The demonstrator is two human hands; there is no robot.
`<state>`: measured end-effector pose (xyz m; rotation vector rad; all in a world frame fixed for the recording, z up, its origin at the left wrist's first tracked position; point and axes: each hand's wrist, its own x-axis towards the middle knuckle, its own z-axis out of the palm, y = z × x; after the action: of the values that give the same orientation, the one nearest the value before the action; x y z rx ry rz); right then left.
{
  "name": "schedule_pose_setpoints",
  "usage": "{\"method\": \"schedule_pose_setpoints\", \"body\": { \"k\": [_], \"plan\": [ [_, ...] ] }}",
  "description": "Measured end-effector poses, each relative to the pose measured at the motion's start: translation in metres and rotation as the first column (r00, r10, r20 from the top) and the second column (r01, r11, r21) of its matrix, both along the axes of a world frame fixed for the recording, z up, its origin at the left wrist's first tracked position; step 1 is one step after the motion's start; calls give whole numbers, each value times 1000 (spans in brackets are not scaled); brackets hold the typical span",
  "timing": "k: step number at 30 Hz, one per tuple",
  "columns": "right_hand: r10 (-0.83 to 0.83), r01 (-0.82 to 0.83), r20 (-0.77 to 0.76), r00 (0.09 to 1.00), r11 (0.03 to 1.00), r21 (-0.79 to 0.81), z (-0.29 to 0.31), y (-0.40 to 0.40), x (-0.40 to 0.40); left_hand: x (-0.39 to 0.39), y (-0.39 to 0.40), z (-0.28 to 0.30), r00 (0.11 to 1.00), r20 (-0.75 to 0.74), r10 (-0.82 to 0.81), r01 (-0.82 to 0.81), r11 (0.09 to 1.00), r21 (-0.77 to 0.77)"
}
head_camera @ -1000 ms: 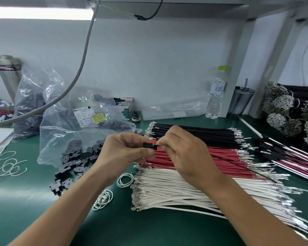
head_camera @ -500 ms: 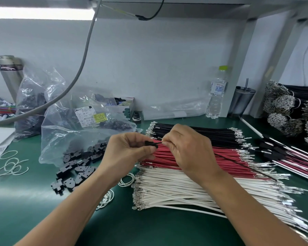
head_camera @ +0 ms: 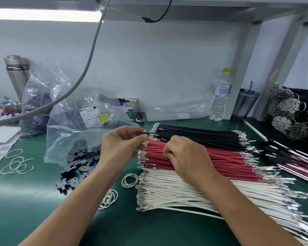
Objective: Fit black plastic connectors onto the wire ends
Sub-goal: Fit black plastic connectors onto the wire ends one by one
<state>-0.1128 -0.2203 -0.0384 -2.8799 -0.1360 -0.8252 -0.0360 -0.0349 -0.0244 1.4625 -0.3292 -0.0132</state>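
Black connector (head_camera: pixel 142 133) held level at 12 o'clock above loose connectors (head_camera: pixel 79 163); black (head_camera: pixel 199 137), red (head_camera: pixel 203 159), white wires (head_camera: pixel 185 190) stacked flat at 3 o'clock.

Three flat heaps of wires: one black (head_camera: pixel 199 135), one red (head_camera: pixel 220 162), one white (head_camera: pixel 194 194); two hands; one water bottle (head_camera: pixel 220 96); one metal cup (head_camera: pixel 245 103); two clear bags of connectors (head_camera: pixel 68 132)

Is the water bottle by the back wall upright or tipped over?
Upright: the water bottle stands on its base on the green table, its green cap on top.
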Motion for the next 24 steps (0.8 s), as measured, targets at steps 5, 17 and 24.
{"method": "schedule_pose_setpoints", "body": {
  "k": [5,17,24],
  "plan": [
    [50,-48,-28,998,998,49,2,1,1,4,5,1,999,-7,33,-34,999,-17],
    [56,-53,-45,997,997,59,2,2,4,7,10,6,999,-42,22,-24,998,-55],
    [47,-47,-22,999,999,9,2,6,3,8,10,5,997,-79,-14,8,997,-72]
  ]
}}
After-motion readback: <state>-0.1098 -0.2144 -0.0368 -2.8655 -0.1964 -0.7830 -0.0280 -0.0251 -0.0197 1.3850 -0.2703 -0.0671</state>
